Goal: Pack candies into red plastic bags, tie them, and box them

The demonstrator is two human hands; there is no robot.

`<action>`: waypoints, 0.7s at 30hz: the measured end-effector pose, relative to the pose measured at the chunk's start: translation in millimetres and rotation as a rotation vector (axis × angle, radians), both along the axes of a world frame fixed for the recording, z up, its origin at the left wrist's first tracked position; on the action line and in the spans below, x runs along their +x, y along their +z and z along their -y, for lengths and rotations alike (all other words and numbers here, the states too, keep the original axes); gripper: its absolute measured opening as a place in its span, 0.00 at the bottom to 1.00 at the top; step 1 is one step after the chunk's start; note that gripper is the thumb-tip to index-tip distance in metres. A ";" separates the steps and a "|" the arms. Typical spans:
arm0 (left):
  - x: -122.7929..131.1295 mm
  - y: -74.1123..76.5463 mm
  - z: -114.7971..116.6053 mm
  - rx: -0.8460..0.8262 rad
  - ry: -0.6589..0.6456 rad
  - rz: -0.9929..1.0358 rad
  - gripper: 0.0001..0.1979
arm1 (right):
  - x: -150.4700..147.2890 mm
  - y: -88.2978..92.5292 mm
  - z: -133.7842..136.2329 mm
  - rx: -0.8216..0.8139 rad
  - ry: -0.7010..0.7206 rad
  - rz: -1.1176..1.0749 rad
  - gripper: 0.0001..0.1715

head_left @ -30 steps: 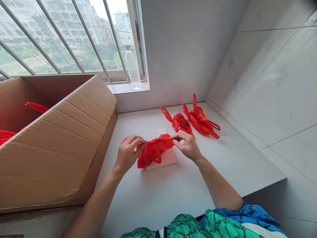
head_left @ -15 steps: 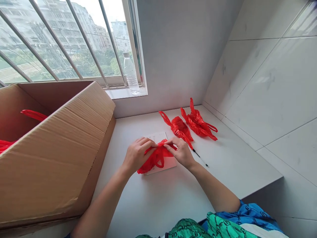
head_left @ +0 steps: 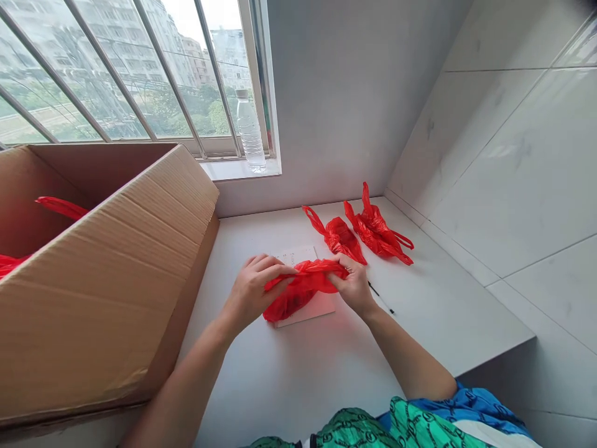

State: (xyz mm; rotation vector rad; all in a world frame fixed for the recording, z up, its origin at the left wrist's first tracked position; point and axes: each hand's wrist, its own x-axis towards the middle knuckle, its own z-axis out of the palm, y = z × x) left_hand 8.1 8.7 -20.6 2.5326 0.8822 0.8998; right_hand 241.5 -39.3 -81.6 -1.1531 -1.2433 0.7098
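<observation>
Left hand [head_left: 254,285] and right hand [head_left: 355,285] wider apart than 0.5 s ago.
Fingers of both pinch red bag [head_left: 308,279], stretched between them over notepad [head_left: 321,305]; 2 more bags [head_left: 341,238] [head_left: 377,233] near wall [head_left: 336,112].

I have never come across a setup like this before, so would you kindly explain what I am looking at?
There is no machine here: these are a person's bare hands, seen by a camera worn on the head, looking forward and down. The left hand and right hand pinch a crumpled red plastic bag between them, over a white pad. Farther back on the white surface lie a second red bag and a third red bag, with a thin pen-like stick nearer. At the left is an open cardboard box with red plastic inside; a clear bottle stands on the windowsill.
</observation>
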 end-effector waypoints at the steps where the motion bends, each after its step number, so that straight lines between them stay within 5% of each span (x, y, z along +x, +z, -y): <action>1: -1.2 0.6 -1.3 -0.040 0.031 0.088 0.06 | 4.3 -0.4 -1.6 -0.008 -0.028 -0.114 0.07; 6: -19.2 10.1 -12.4 -0.346 0.186 0.667 0.08 | 35.9 -0.3 -10.8 -0.067 -0.145 -0.552 0.09; 9: -24.9 17.4 -8.9 -0.425 0.107 0.742 0.08 | 46.2 10.6 -4.8 0.054 -0.183 -0.383 0.16; 12: -24.5 24.0 2.9 -0.411 0.036 0.677 0.05 | 43.5 29.7 13.4 0.419 -0.454 -0.113 0.21; 14: -22.7 28.3 11.9 -0.394 -0.020 0.589 0.05 | 34.7 41.8 26.4 0.607 -0.511 0.106 0.18; 16: -20.8 32.5 20.0 -0.403 -0.093 0.505 0.09 | 21.9 49.3 34.0 0.596 -0.321 0.364 0.12; 21: -20.2 41.2 33.5 -0.387 -0.205 0.367 0.14 | -3.5 45.6 25.0 0.147 0.239 0.747 0.15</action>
